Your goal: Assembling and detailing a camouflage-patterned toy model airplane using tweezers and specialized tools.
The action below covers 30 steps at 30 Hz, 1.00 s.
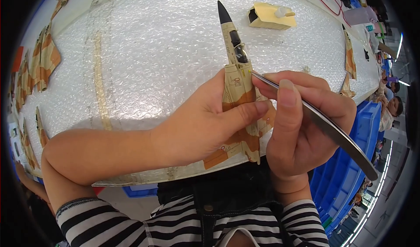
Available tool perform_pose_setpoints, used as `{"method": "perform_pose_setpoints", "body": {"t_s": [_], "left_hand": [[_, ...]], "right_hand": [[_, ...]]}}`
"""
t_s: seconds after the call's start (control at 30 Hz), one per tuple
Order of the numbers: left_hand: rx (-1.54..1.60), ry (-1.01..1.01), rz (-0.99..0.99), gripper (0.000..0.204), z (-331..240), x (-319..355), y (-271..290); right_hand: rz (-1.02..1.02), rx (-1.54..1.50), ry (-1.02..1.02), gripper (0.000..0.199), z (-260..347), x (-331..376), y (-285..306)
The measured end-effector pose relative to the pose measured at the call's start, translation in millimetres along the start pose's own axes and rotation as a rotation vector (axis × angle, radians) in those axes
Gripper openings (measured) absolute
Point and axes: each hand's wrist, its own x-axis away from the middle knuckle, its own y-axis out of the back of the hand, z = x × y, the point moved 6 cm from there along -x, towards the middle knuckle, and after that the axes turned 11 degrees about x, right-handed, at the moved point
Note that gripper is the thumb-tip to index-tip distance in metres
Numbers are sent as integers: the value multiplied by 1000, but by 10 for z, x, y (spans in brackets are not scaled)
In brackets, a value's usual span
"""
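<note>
My left hand (205,124) grips the tan camouflage plastic jet model (238,89); my right hand (302,120) pinches steel tweezers (315,118) against its fuselage. Excess pressure could scratch paint or dislodge the decal.

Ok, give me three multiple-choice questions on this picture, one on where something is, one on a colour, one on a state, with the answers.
1. Where do the tweezers' tips touch the model jet?
A. tail fin
B. just behind the cockpit
C. nose cone

2. What colour is the jet's nose tip?
A. black
B. red
C. white

3. How is the jet held?
A. lying loose on the bubble wrap
B. gripped in the left hand
C. hanging from a string

Answers:
1 B, the tweezers in the right hand meet the model jet behind its canopy.
2 A, the nose is black.
3 B, the left hand wraps the fuselage above the bubble wrap.
</note>
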Motion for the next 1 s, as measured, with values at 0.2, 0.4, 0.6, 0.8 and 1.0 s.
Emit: {"method": "perform_pose_setpoints", "body": {"t_s": [0.2,0.4,0.6,0.8,1.0], "left_hand": [[-12,46,-10,37,12,6,-7],[44,23,5,38,6,3,-18],[95,27,13,38,0,5,-29],[149,23,34,38,9,2,-32],[100,40,13,38,4,0,-24]], "right_hand": [[-43,1,-25,11,2,-6,18],[-37,30,-129,12,-32,-15,44],[-17,73,-130,13,-14,-50,51],[11,81,-138,13,-9,-69,45],[30,110,-127,13,-11,-87,50]]}}
